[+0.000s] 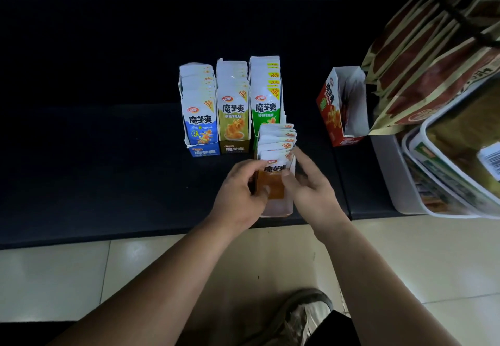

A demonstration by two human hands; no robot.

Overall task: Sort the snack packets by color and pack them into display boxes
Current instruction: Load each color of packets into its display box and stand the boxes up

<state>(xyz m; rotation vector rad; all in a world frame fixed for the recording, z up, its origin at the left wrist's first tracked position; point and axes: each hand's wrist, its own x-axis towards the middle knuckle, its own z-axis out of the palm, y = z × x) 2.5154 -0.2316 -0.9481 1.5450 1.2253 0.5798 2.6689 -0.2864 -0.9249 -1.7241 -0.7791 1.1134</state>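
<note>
Orange display box [276, 209] sits at the near shelf edge, in front of the filled blue [204, 152], olive [234, 148] and green [255, 137] boxes. Left hand [238, 194] grips its side, likely to steady it; right hand [308, 183] pinches the front orange packet [274, 180], apparently seating it. Red box [331, 113] looks empty.

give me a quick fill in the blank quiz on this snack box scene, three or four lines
1. The box between the blue box and the green box is ____.
2. Both hands hold the ____ box at the shelf's front edge.
3. The red box standing alone to the right looks nearly ____.
4. The left hand grips that box on its ____ side.

Answers: yellow; orange; empty; left
</note>
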